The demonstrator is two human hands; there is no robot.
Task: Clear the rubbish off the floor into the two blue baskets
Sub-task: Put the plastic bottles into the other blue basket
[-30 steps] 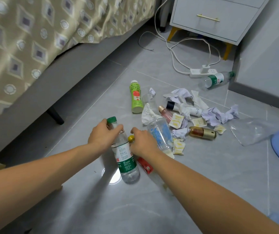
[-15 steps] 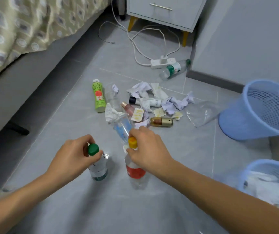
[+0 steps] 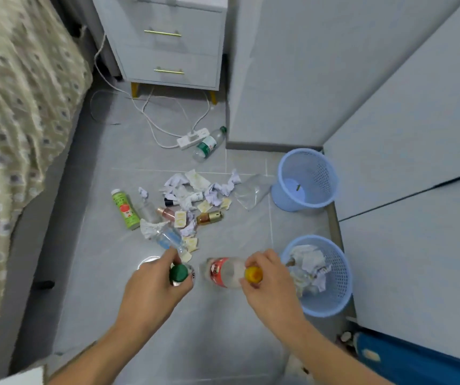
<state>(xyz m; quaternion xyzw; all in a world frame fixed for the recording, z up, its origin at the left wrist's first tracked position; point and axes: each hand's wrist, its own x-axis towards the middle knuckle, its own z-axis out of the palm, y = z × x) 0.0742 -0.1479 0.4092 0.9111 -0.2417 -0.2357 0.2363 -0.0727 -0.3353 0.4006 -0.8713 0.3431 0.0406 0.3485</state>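
My left hand [image 3: 153, 287] grips a clear bottle with a green cap [image 3: 178, 273] by its neck, seen almost end-on. My right hand [image 3: 270, 284] holds a red-labelled bottle with a yellow cap [image 3: 223, 272], lying level just left of the near blue basket [image 3: 337, 301], which has crumpled paper in it. The far blue basket [image 3: 287, 201] is tilted and nearly bare inside. On the floor lies a pile of crumpled paper [image 3: 184, 190], a green bottle [image 3: 124, 209], a clear blue-labelled bottle [image 3: 167, 237], a gold-capped bottle [image 3: 209, 217] and a plastic bag [image 3: 251, 188].
A green-labelled water bottle [image 3: 209, 144] lies by a white power strip [image 3: 192, 138] with cables. A white nightstand [image 3: 167, 51] stands at the back, the bed [image 3: 14, 120] along the left, white cabinets [image 3: 404, 162] on the right.
Both hands have lifted their bottles off the floor and carried them right, toward the near basket. The view has risen and swung right, showing both baskets fully.
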